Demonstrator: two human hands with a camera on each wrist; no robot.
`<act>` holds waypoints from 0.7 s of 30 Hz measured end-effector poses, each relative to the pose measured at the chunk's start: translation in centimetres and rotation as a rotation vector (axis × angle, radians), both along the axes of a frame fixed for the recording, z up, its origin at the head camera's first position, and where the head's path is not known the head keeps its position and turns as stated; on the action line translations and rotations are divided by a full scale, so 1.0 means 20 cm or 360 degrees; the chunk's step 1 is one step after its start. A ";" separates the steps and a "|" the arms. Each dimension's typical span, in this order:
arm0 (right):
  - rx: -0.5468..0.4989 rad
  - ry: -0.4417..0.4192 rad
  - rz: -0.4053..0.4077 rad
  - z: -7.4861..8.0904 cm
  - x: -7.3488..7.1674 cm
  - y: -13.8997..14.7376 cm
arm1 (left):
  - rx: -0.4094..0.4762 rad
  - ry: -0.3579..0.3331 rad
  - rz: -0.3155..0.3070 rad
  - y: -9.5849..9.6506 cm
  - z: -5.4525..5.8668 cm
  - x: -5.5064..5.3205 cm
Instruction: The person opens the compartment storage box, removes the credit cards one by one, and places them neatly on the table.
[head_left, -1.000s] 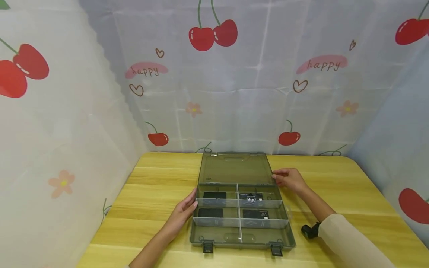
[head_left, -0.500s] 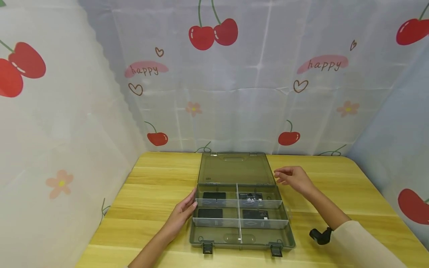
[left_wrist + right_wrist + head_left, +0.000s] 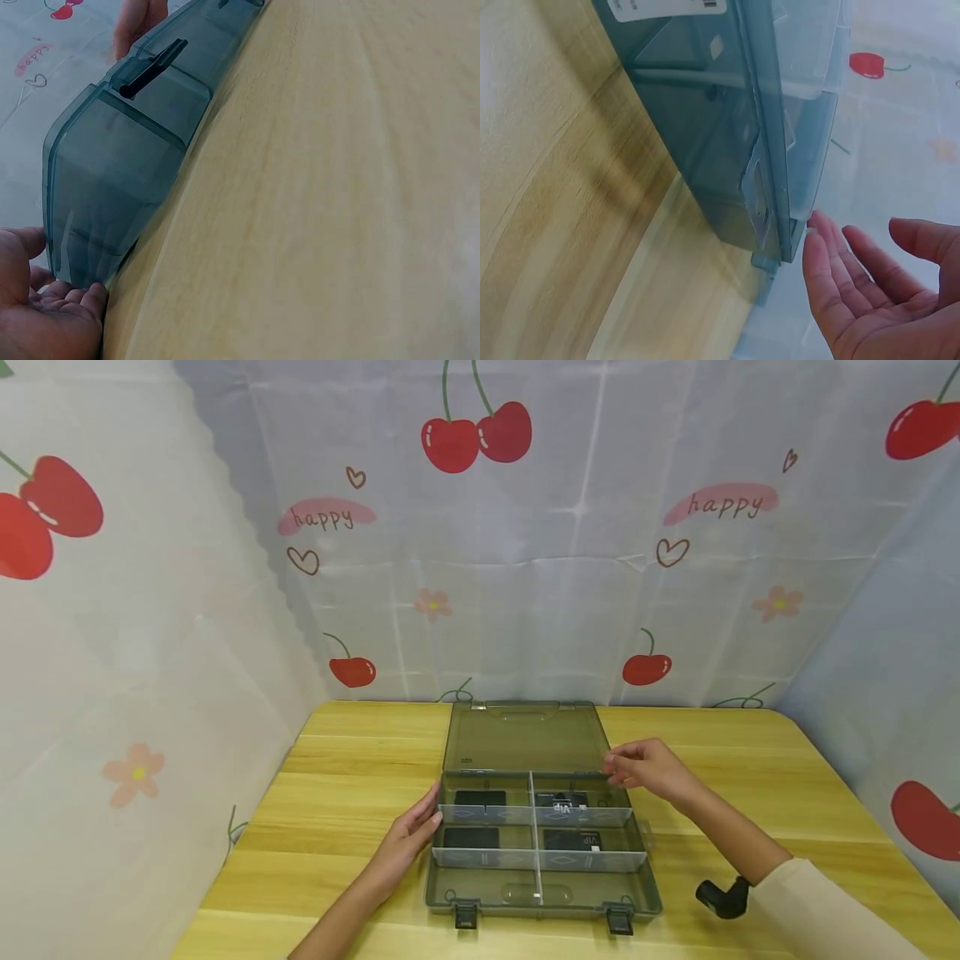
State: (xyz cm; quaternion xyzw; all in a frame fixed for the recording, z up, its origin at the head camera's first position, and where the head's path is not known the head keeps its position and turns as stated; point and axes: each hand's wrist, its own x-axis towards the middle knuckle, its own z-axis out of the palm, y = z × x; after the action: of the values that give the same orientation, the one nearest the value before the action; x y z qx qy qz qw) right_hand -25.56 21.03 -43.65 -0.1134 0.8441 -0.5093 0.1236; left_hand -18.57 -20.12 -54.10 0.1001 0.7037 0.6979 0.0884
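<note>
A grey-green see-through compartment box (image 3: 483, 885) lies opened on the table, its lid (image 3: 528, 735) folded back flat. Dividers split it into several compartments. Dark cards lie in the back and middle ones, including a black VIP card (image 3: 572, 840) in the middle right. My left hand (image 3: 405, 839) holds the box's left side, thumb at the rim and fingers against the outer wall, as the left wrist view also shows. My right hand (image 3: 651, 768) hovers by the back right corner near the hinge. Its fingers are loosely bent with nothing between them.
Two black latches (image 3: 467, 915) stick out at the box's front edge. A black object (image 3: 722, 897) shows at the right sleeve. The yellow wood-grain table (image 3: 360, 777) meets cherry-printed curtains (image 3: 525, 610) behind and at both sides.
My right hand has drawn away from the lid's right edge, then come back slightly left and lower, toward the hinge corner. My left hand and the box stay put.
</note>
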 end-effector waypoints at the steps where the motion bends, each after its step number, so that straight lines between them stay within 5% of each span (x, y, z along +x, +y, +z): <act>1: -0.0002 -0.0023 0.0011 0.00 0.00 0.00 | 0.0000 0.0003 -0.0001 0.00 0.00 0.00; 21: -0.0187 -0.0445 0.0165 0.01 -0.01 -0.06 | -0.0044 0.0048 -0.0003 0.00 -0.01 -0.01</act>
State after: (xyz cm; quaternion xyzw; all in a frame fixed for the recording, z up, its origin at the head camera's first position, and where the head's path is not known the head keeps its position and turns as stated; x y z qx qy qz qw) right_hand -25.80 19.74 -43.53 -0.0919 0.7804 -0.5616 0.2590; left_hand -18.69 -20.19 -54.37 0.1100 0.7144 0.6864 0.0798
